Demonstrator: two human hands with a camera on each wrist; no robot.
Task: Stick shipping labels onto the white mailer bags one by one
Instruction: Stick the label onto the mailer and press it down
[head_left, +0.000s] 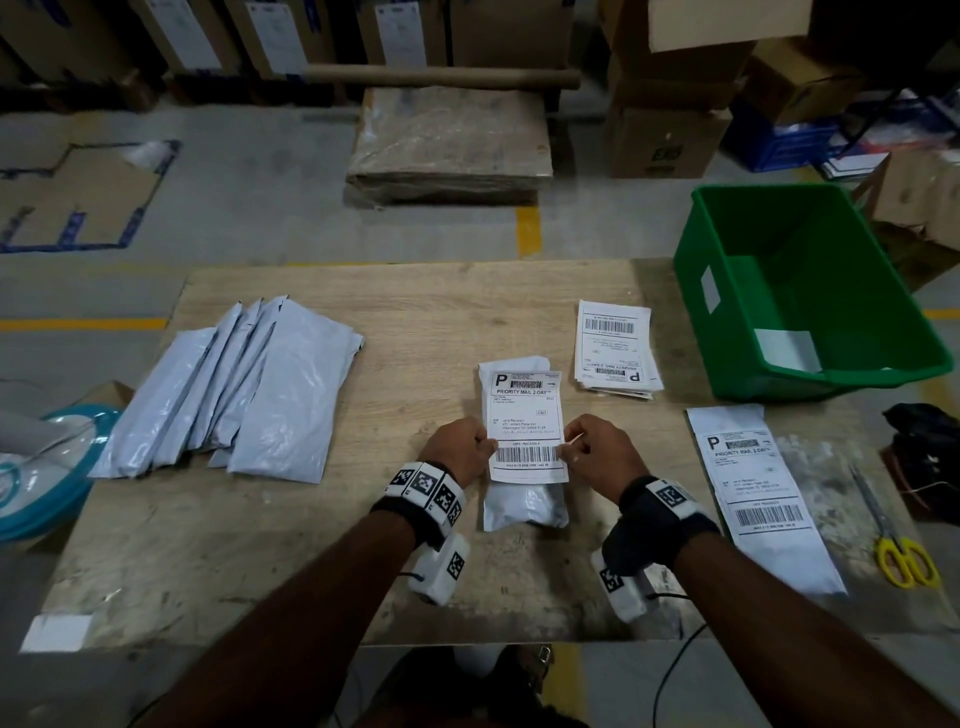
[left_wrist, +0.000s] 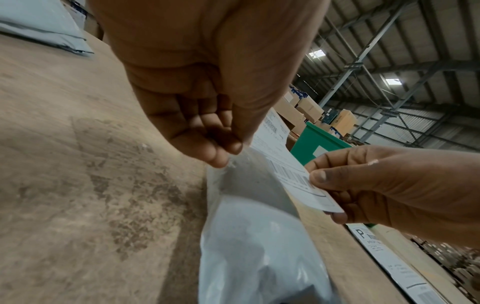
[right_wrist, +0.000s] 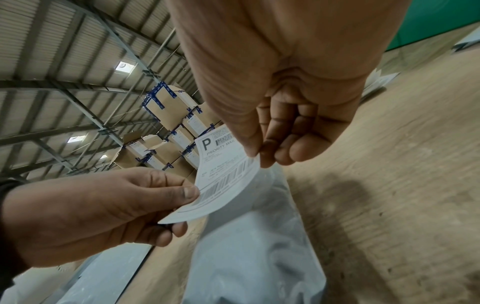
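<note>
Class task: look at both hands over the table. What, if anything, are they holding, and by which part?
Both pinch one shipping label: left hand at its left edge, right hand at its right edge, beside the barcode, above the white mailer bag.

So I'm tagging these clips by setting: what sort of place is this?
Most likely a warehouse packing station: stacked cardboard boxes on a concrete floor with yellow floor lines, a steel-trussed roof overhead, and a worn wooden table holding white mailer bags and shipping labels.
</note>
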